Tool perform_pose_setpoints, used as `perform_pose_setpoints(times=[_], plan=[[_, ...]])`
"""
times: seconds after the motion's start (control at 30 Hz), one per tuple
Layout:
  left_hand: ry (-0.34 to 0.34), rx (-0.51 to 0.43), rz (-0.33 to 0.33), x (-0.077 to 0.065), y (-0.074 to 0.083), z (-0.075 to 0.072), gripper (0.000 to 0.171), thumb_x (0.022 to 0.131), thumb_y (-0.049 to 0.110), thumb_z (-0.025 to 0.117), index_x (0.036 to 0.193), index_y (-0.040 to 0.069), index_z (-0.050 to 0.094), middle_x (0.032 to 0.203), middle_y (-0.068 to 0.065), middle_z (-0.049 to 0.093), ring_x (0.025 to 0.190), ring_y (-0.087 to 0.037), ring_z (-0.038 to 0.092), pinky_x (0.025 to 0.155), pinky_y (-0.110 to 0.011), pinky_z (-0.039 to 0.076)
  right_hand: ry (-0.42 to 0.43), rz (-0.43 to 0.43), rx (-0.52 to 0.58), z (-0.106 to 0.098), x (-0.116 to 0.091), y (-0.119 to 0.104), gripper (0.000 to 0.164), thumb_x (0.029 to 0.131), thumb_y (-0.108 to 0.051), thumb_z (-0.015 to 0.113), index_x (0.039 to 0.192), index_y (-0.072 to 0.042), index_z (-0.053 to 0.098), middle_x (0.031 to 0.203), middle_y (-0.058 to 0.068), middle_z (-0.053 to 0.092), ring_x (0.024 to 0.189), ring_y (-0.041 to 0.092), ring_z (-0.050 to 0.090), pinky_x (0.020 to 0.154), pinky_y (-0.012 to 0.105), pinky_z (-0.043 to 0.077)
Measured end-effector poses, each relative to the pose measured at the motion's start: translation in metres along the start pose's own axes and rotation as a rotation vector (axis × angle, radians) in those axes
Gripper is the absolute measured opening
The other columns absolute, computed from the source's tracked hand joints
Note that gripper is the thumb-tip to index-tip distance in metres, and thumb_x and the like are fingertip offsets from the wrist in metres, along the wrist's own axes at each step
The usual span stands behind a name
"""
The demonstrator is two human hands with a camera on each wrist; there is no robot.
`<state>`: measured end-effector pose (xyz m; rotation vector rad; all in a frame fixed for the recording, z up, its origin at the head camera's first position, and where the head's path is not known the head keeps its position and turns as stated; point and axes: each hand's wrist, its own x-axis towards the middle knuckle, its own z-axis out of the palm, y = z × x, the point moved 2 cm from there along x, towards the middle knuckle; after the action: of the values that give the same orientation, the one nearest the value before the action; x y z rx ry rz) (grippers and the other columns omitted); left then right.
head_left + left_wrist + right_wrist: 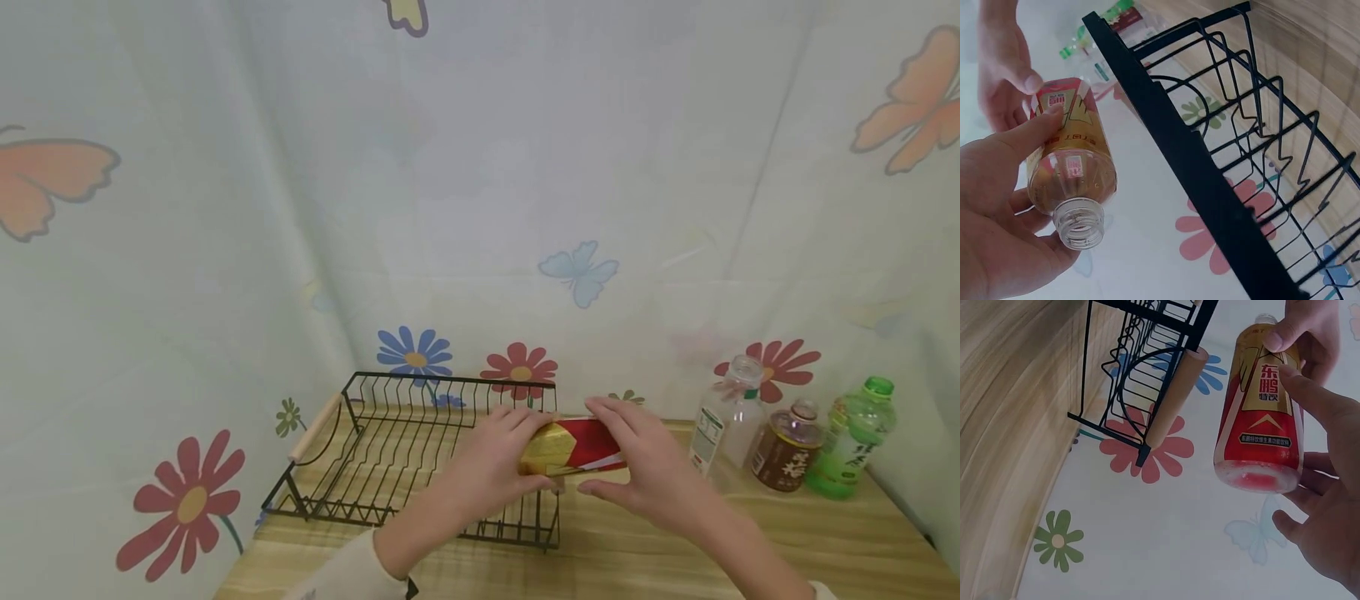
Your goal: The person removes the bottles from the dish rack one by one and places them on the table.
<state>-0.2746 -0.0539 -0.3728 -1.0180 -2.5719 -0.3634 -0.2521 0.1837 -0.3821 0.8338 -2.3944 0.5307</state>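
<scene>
A plastic drink bottle [581, 446] with a red and gold label lies sideways between both hands above the table. My left hand [495, 458] grips its neck end, thumb on the gold part of the label in the left wrist view. The uncapped threaded mouth [1080, 224] points past the left palm. Around the base end curls my right hand [648, 471], its thumb over the label's edge in the right wrist view and its other fingers partly hidden behind the bottle. A black wire dish rack [420, 450] stands on the table, close to the left hand.
At the right are three more bottles: a clear bottle [735, 417], a brown-labelled bottle [787, 450] and a green bottle [851, 437]. The rack's wooden handle [315, 429] sticks up at its left end. A flower-printed cloth [487, 208] hangs behind the wooden table [630, 550].
</scene>
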Motion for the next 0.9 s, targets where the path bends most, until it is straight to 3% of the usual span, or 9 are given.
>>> perform_pose_setpoints(times=[0.43, 0.9], plan=[[-0.006, 0.094, 0.101, 0.001, 0.014, 0.003, 0.08, 0.082, 0.049, 0.092, 0.148, 0.021, 0.056, 0.144, 0.005, 0.061, 0.122, -0.016, 0.059, 0.102, -0.032, 0.054, -0.092, -0.06, -0.095, 0.009, 0.0, -0.007, 0.084, 0.074, -0.043, 0.098, 0.142, -0.01, 0.063, 0.136, 0.004, 0.064, 0.122, 0.027, 0.062, 0.095, 0.047, 0.059], [-0.01, 0.095, 0.097, 0.002, 0.018, 0.005, 0.08, 0.082, 0.052, 0.091, 0.146, 0.018, 0.057, 0.144, 0.003, 0.061, 0.124, -0.016, 0.059, 0.103, -0.03, 0.054, -0.086, -0.07, -0.145, 0.008, -0.001, -0.008, 0.079, 0.072, -0.038, 0.1, 0.138, -0.009, 0.067, 0.134, 0.005, 0.065, 0.121, 0.028, 0.063, 0.098, 0.047, 0.058]])
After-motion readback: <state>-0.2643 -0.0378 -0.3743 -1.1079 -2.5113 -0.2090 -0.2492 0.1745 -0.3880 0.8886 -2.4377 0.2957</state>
